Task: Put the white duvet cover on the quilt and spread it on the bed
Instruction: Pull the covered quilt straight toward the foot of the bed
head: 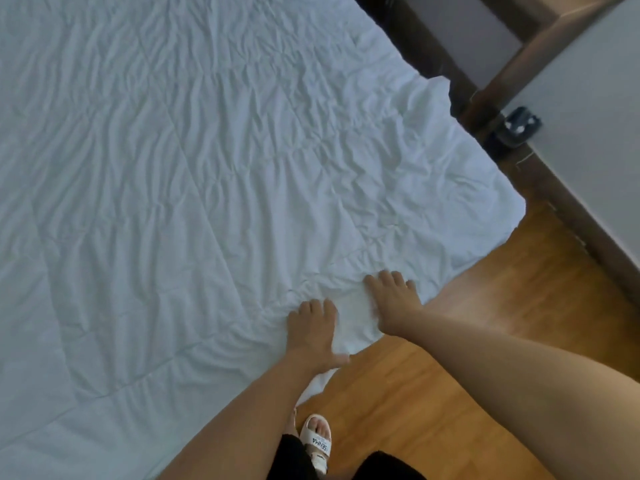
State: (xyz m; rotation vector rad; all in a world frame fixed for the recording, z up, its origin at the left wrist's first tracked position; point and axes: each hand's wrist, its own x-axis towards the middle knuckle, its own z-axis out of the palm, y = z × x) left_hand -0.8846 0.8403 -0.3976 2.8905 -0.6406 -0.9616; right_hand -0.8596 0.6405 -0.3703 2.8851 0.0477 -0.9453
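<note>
Wrinkled white duvet cover (194, 174) lies spread over the bed, filling most of the view, with faint quilted seam lines showing through the cloth. Its near edge hangs over the side of the bed toward the wooden floor (433, 393). Both hands rest on that edge, side by side and a little apart. The left hand (313, 332) lies palm down with fingers bent onto the fabric and its thumb reaching out along the hem; whether it pinches the cloth or only presses it I cannot tell. The right hand (393, 301) lies just beyond it, fingers curled into the cover, where a small bunch of cloth is gathered between the two hands. Both forearms are bare. Below the left arm, a foot in a white sandal (317, 441) stands on the floor close to the hanging edge. At the upper right, a dark wooden frame (519, 64) runs along a pale wall, and a small dark object (519, 126) sits beside it.
</note>
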